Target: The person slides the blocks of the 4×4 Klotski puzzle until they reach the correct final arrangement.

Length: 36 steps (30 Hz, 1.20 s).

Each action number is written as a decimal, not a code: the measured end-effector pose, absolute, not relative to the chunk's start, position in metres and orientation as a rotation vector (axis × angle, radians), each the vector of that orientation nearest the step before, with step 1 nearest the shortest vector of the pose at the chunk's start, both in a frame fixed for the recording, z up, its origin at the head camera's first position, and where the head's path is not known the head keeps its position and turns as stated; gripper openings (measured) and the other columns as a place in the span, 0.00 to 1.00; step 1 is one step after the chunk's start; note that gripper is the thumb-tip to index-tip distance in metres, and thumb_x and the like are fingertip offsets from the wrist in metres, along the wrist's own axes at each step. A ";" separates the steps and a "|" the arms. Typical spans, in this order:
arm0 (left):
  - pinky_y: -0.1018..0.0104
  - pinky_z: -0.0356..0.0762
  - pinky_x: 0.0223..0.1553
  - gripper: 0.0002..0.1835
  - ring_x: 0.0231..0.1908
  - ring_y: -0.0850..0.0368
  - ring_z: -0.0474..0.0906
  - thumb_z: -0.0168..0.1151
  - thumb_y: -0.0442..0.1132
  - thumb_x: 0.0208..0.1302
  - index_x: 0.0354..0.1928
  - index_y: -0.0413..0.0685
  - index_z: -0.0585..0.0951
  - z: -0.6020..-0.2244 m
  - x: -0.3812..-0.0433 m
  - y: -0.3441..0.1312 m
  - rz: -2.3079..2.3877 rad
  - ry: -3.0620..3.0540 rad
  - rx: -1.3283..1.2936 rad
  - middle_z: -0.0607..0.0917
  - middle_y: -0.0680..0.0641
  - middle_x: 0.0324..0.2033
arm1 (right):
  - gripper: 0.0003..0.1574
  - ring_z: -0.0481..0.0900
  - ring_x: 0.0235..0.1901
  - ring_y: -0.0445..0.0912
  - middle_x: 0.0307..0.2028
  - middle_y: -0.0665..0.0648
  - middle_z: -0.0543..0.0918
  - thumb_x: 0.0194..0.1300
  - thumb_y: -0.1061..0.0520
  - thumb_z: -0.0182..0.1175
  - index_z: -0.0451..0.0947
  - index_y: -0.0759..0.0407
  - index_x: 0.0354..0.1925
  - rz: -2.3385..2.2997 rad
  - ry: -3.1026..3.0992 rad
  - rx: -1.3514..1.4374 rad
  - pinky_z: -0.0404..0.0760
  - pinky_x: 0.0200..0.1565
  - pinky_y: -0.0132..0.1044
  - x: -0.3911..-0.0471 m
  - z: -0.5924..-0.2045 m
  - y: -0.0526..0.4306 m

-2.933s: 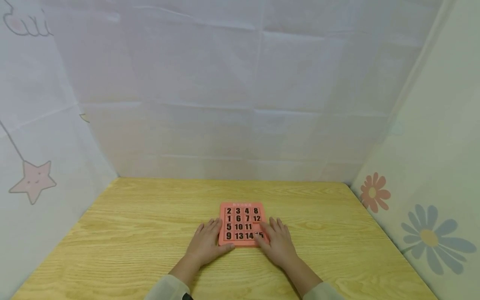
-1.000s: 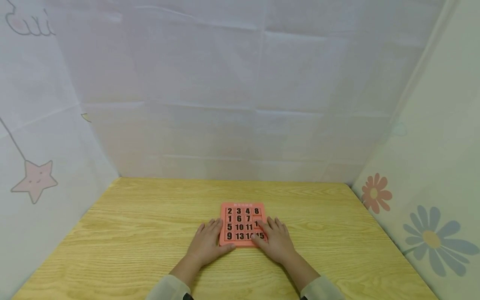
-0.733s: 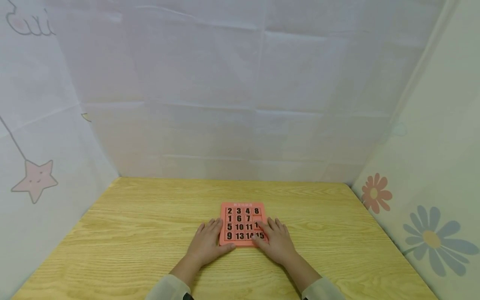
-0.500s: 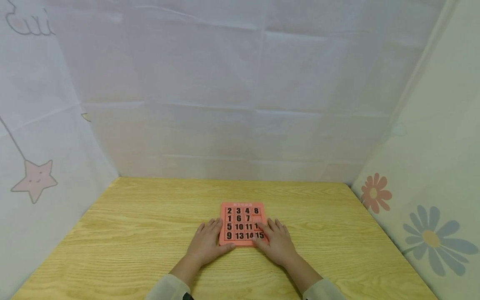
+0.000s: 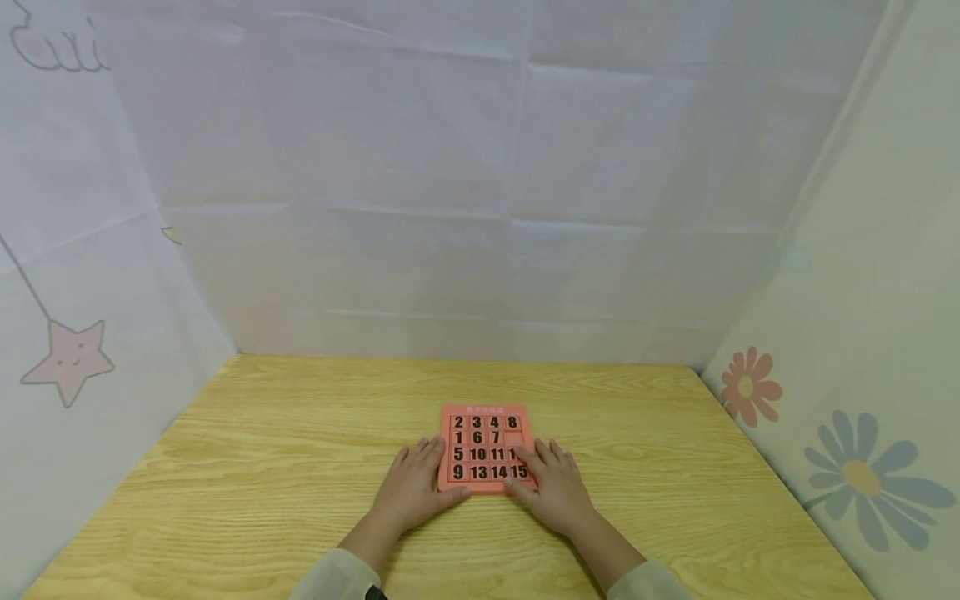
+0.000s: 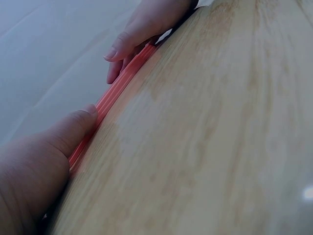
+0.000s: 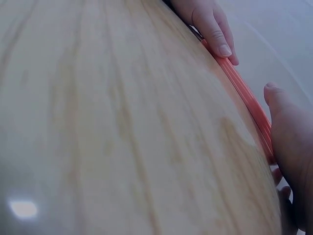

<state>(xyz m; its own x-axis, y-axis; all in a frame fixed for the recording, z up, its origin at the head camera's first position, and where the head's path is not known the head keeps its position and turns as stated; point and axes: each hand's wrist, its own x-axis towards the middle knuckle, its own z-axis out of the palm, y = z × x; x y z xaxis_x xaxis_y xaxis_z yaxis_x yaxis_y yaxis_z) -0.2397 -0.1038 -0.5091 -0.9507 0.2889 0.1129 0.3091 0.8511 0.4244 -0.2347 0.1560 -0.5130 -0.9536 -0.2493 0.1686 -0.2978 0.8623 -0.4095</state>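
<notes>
A pink sliding number puzzle lies flat on the wooden table, its black-numbered tiles facing up. My left hand holds its left side and near corner, the thumb along the near edge and fingers against the left edge. My right hand lies at the right side. Its index fingertip rests on a tile in the third row of the right column, partly covering the number; the thumb hovers over the bottom row near 14 and 15. An empty slot shows above that tile, under 8. Both wrist views show the puzzle's thin edge between the hands.
The wooden table stretches around the puzzle to pale cloth walls at the back and sides. A pink star is printed on the left wall, flowers on the right one.
The 12 tile has slid from the second row down into the third under my right index finger, which moved slightly nearer me. The empty slot is now above it. My left hand stays put.
</notes>
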 end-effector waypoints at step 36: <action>0.41 0.45 0.76 0.56 0.75 0.41 0.54 0.57 0.76 0.54 0.74 0.41 0.60 -0.510 -0.239 -0.103 -0.735 -2.986 -0.455 0.64 0.41 0.73 | 0.44 0.56 0.72 0.68 0.72 0.68 0.62 0.70 0.29 0.47 0.63 0.51 0.73 0.678 -2.993 0.280 0.51 0.71 0.69 -0.278 -0.501 0.144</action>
